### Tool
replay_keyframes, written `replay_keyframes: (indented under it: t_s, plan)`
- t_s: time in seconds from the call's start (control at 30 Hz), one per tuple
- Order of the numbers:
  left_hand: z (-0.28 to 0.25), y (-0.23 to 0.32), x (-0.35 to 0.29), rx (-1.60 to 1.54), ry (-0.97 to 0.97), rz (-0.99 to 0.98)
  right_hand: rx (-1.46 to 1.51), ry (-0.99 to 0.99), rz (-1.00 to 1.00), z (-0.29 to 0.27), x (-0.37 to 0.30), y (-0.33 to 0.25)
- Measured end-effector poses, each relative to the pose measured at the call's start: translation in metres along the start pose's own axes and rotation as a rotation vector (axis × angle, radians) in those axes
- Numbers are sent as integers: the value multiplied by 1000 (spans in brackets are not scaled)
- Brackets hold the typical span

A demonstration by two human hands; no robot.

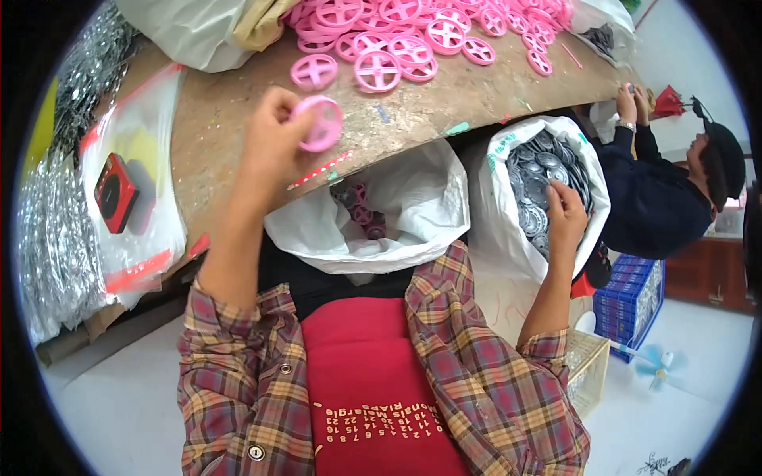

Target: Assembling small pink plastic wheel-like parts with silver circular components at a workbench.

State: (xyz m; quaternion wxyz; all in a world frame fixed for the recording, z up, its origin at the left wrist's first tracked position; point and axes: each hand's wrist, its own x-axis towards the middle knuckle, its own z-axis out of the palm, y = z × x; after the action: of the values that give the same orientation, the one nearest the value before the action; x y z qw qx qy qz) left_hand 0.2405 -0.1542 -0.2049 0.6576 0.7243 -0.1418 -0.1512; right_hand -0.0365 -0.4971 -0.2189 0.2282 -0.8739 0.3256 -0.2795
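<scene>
Above the table's near edge, my left hand (271,143) pinches a pink spoked plastic wheel (329,127) by its rim. Two loose pink wheels lie just beyond it, in front of a big heap of the same wheels (397,51). My right hand (566,224) reaches into a white sack (591,242) of grey, round, spoked discs (548,161). Its thumb and fingers close on a grey disc (536,190) at the top of the pile. Between my arms another white sack (425,194) gapes, with several pink-and-dark wheels (363,213) deep inside.
The worn wooden table (222,111) spans the far side. At left lie a red-and-black device (117,193) on clear plastic bags and bundles of silvery strips (59,230). A co-worker (655,190) sits at right, near blue crates (631,297) and a small fan (660,363).
</scene>
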Motion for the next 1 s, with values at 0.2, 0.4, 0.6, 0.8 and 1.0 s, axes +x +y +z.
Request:
replay_keyframes:
  t_s: [0.2, 0.4, 0.6, 0.8, 1.0]
  plan:
    - [44, 10, -73, -537, -164, -409, 470, -80, 4, 10, -10, -75]
    - [53, 8, -92, -935, -379, -525, 196, -245, -948, 23, -38, -167]
    - [54, 7, -111, -699, -388, -366, 326, -322, -952, 49, -50, -171]
    - [49, 5, -116, -394, -426, -130, 803, -763, 13, 62, -61, -164]
    - [53, -1, -114, -135, -447, 46, 1023, -758, 192, 74, -67, -156]
